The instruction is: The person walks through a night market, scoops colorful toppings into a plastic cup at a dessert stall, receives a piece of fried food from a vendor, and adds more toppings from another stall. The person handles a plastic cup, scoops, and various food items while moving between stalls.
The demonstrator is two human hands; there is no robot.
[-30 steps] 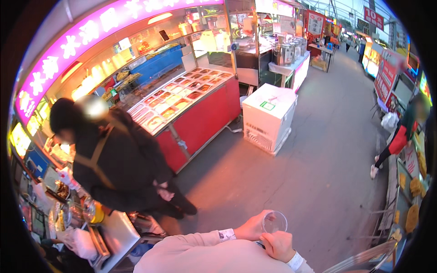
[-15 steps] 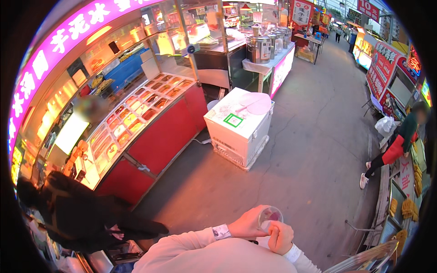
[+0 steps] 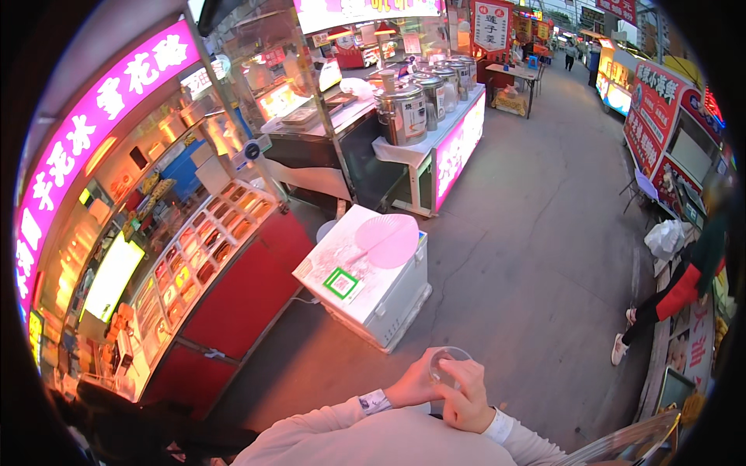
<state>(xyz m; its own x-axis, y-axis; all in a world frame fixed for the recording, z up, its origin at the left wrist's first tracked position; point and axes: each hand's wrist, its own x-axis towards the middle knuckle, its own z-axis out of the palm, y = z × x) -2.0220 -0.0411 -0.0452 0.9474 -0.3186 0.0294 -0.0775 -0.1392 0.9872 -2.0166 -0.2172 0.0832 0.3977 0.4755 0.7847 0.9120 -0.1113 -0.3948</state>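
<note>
A clear plastic cup [image 3: 449,356] sits in front of my chest, its round rim tilted up toward me. My left hand [image 3: 413,384] is wrapped round its left side. Over the cup's near right side lies my right hand [image 3: 465,394], fingers bent across the mouth. Whether those fingers pinch something small is hidden. What the cup contains is mostly covered by the fingers.
Ahead stands a white chest freezer [image 3: 365,311] with a pink fan [image 3: 387,241] on top. A red food counter [image 3: 233,299] runs along the left. Metal drums [image 3: 402,113] stand beyond. A person [image 3: 684,272] stands at the right.
The view has moved forward along the lane, so the freezer and counter appear farther left and lower. My right hand has shifted from the cup's near side up over its mouth.
</note>
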